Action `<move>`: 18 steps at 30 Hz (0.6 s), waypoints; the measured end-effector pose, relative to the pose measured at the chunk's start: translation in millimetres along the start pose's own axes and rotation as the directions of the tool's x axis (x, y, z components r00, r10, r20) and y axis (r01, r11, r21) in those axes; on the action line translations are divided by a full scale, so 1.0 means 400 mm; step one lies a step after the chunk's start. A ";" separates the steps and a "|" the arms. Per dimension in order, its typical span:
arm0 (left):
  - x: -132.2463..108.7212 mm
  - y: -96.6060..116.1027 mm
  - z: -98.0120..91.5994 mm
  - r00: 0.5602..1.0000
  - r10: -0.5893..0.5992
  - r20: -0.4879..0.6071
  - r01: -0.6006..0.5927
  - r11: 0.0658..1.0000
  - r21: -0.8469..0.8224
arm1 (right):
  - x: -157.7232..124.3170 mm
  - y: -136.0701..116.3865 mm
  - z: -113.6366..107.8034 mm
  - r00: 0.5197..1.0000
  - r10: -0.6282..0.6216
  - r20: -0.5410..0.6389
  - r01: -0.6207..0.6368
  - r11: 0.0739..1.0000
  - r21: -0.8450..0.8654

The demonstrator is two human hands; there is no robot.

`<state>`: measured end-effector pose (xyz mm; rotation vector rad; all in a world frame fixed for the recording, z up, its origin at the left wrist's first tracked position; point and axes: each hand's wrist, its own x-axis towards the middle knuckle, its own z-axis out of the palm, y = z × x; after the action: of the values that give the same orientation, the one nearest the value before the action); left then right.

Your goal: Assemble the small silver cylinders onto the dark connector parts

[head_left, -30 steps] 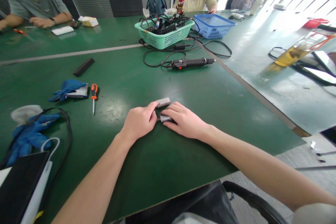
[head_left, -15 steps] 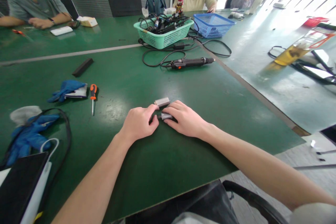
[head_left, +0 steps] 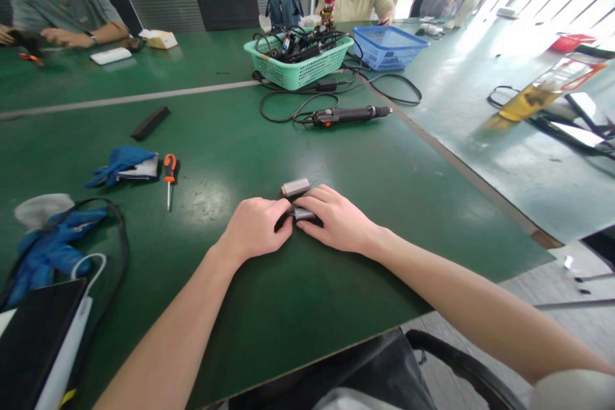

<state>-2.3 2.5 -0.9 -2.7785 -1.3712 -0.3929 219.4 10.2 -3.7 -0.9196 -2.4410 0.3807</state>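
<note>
My right hand [head_left: 339, 218] is closed around a small grey metal cylinder [head_left: 303, 214] low over the green table [head_left: 307, 282]. My left hand [head_left: 259, 227] is closed just left of it, thumb and fingers curled on a dark part that meets the cylinder's left end. Most of that dark part is hidden by the fingers, so its kind does not show. Just beyond the fingertips lies a second, silvery metal piece [head_left: 295, 188], apart from the left hand and close to the right fingers.
Left are an orange-and-black screwdriver [head_left: 170, 176], blue gloves [head_left: 127, 165], a black bar [head_left: 150, 123] and a dark-screened device [head_left: 41, 333]. Ahead lie a corded electric screwdriver [head_left: 350, 116], a green basket [head_left: 298, 67] of cables and a blue basket [head_left: 389, 48]. People sit across the table.
My hands stay almost in place, the left fingers slightly closer to the cylinder. At the far left, a person's hand now holds a dark object. The view has shifted slightly.
</note>
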 end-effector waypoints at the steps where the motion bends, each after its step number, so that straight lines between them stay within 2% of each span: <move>1: 0.000 0.001 0.000 1.000 0.006 0.000 -0.006 1.000 0.001 | 0.000 -0.001 0.001 1.000 -0.001 -0.001 0.001 1.000 0.000; 6: -0.002 0.010 -0.002 0.999 0.044 -0.002 -0.044 0.999 0.010 | 0.001 0.001 0.006 1.000 -0.019 0.002 0.019 1.000 0.012; 18: -0.003 0.009 0.006 0.999 0.036 -0.018 -0.036 0.999 0.039 | 0.001 0.002 0.007 1.000 -0.022 -0.014 0.022 0.999 0.025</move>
<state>0.3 -0.2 -3.1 -2.7570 -1.3085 -0.3865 218.2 10.8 -6.2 -0.8814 -2.4261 0.3950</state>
